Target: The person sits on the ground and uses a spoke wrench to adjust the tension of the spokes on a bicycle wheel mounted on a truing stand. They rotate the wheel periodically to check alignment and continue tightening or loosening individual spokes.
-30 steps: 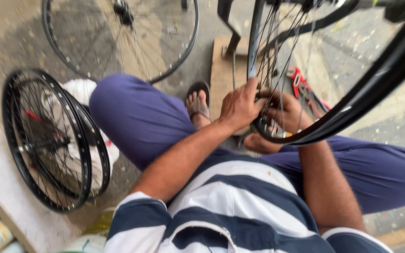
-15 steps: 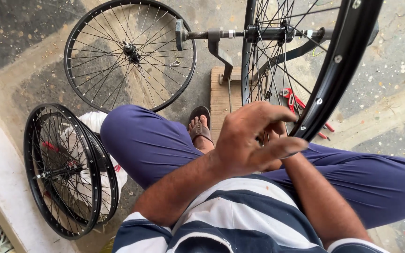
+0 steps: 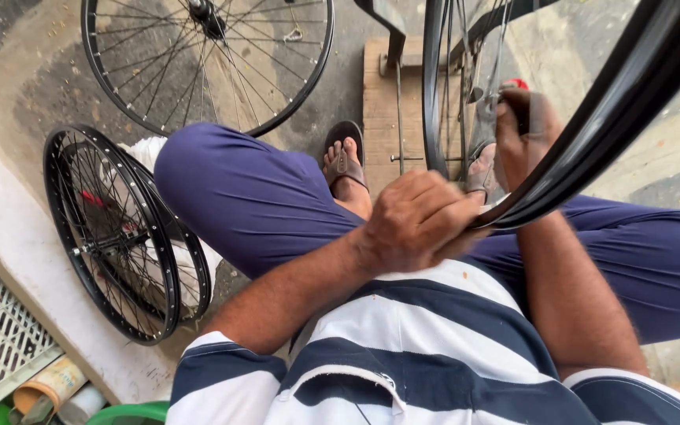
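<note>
1. The left hand (image 3: 419, 224) is closed around the lower edge of the black wheel rim (image 3: 592, 134), which stands upright over the person's lap.
2. The right hand (image 3: 525, 130) reaches in among the spokes (image 3: 466, 94) further up, fingers curled around a small red-tipped tool (image 3: 515, 83).
3. A wooden board (image 3: 379, 118) lies under the sandalled foot (image 3: 345, 167).
4. Two spare wheels (image 3: 120, 236) lean at the kerb; another wheel (image 3: 206, 55) lies flat on the concrete.
</note>
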